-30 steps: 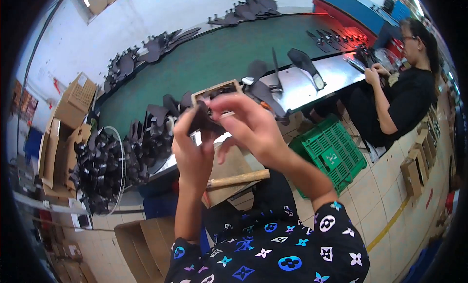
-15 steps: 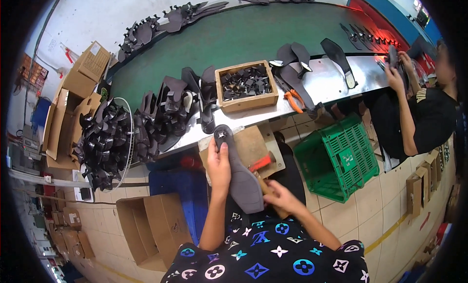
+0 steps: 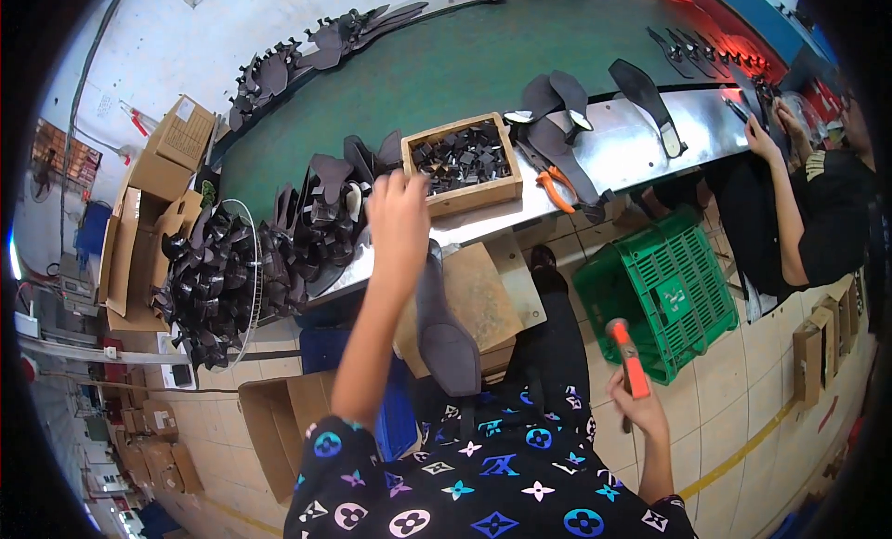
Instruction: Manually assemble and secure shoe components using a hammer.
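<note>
My left hand [image 3: 400, 214] is raised at the near left corner of a wooden box [image 3: 469, 199] of small black pieces [image 3: 465, 156]. Its fingers bend away from me and their tips are hidden, so I cannot tell whether they hold anything. Below the wrist, a dark grey shoe sole [image 3: 448, 348] lies across a worn wooden block [image 3: 483, 293], its wide end toward my lap and its narrow end partly behind the wrist. Off to the right, my right hand [image 3: 641, 411] is closed round the handle of a hammer [image 3: 634, 370] with a red-orange upper part, held upright and apart from the sole.
Dark soles [image 3: 325, 204] and a wire basket of black heels [image 3: 209, 279] crowd the left. Orange-handled pliers [image 3: 557, 188] lie beside the box on the metal ledge [image 3: 613, 163]. A green crate [image 3: 660, 297], an open carton [image 3: 279, 418] and a co-worker [image 3: 813, 214] are nearby.
My left hand has let go of the sole and moved up to the box's corner. The sole now rests on the block. My right hand has swung the hammer out to the right.
</note>
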Demonstrator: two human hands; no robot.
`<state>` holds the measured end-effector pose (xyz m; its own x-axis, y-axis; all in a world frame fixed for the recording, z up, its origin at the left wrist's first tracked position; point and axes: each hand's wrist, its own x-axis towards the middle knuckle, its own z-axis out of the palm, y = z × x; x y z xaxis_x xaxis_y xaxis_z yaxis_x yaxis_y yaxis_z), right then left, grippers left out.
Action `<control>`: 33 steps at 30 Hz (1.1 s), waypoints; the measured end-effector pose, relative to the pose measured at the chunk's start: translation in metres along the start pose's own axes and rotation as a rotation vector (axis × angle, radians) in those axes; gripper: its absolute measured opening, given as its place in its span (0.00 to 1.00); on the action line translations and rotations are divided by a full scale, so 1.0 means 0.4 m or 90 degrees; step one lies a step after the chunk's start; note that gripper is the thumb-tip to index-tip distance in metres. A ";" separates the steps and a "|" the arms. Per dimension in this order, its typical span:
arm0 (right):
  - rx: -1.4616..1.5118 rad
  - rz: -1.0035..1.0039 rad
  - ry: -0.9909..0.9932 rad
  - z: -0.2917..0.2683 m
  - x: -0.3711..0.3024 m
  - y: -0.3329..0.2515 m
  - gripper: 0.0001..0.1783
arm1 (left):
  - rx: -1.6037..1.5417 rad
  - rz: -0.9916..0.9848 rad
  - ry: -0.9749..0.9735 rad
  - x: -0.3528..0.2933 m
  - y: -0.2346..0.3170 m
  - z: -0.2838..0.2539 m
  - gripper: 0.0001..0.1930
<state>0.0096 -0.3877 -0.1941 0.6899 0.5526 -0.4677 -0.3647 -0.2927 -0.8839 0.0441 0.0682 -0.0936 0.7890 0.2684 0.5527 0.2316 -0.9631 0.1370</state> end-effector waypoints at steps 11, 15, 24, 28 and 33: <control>0.000 -0.222 0.221 0.141 0.084 -0.021 0.11 | -0.199 0.170 -0.256 0.232 -0.049 0.243 0.09; 0.024 -0.301 0.214 0.157 0.161 -0.065 0.11 | -0.255 0.117 -0.250 0.238 -0.081 0.253 0.08; 0.085 -0.389 0.109 0.164 0.218 -0.274 0.13 | -0.429 -0.015 -0.086 0.229 -0.023 0.140 0.09; 0.142 -0.422 0.075 0.191 0.208 -0.411 0.15 | -0.847 -0.251 -0.080 0.097 0.060 -0.046 0.12; 0.062 -0.478 0.031 0.290 0.210 -0.550 0.17 | -1.050 -0.318 0.017 -0.079 0.154 -0.233 0.12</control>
<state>0.0752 -0.1865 -0.0390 0.8006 0.5410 0.2576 0.1608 0.2202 -0.9621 -0.0197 -0.0017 -0.0259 0.8156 0.5402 0.2074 -0.3637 0.1999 0.9098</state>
